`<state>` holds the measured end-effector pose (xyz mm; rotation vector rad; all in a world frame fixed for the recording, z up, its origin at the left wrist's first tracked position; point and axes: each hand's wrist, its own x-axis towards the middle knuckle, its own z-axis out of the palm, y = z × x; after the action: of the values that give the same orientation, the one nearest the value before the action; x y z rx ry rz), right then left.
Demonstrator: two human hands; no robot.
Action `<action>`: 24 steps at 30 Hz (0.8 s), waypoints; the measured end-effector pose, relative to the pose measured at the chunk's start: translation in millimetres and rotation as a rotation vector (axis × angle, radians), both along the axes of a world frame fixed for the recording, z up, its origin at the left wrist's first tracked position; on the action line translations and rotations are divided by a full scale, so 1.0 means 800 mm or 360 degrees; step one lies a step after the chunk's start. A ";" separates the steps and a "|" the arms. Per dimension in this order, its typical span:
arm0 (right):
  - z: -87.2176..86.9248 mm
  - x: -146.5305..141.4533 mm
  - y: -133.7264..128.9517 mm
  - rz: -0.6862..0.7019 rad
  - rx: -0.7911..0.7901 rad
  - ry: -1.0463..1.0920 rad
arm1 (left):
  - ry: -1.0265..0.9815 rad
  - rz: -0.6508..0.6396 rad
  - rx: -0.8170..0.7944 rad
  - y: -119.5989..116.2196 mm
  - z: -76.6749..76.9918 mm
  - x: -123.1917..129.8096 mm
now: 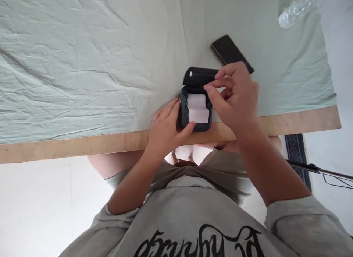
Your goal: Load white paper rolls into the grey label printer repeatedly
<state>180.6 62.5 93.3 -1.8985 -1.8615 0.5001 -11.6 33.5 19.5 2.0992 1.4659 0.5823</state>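
A small dark portable receipt printer (183, 119) sits at the table's front edge with its black lid (201, 76) swung up and back. Inside it lies a white paper roll (196, 101), its loose end (199, 116) drawn over the front of the body. My left hand (167, 126) grips the printer from the left, fingers along its side and thumb at the front by the paper's end. Over the printer's right side, my right hand (234, 97) has curled fingers and thumb at the right part of the lid, partly hiding it.
Behind my right hand a dark phone (230, 50) lies face up at a slant. A clear plastic bottle (296, 12) is at the far right. A wrinkled pale green cloth (91, 65) covers the table, leaving a wooden front edge (110, 143) bare. A black pole (309, 167) stands off to the right.
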 end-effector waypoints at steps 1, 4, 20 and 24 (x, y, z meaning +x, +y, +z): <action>0.000 -0.002 0.003 0.0071 -0.0028 -0.0104 | -0.0005 -0.0007 0.0001 0.000 0.000 0.000; 0.001 -0.006 0.014 0.0253 -0.0199 -0.0456 | -0.0001 -0.0025 -0.0006 -0.001 -0.002 -0.001; 0.043 0.042 0.007 0.0024 -0.0284 0.0458 | -0.0145 -0.0105 0.0056 -0.007 -0.002 -0.009; 0.011 0.094 -0.011 -0.0637 -0.0065 0.1363 | -0.0156 -0.0129 0.0054 -0.006 -0.003 -0.010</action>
<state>256.2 53.6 102.3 -1.6245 -0.9061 1.0073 -19.7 28.3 17.3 2.1141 1.3193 0.6730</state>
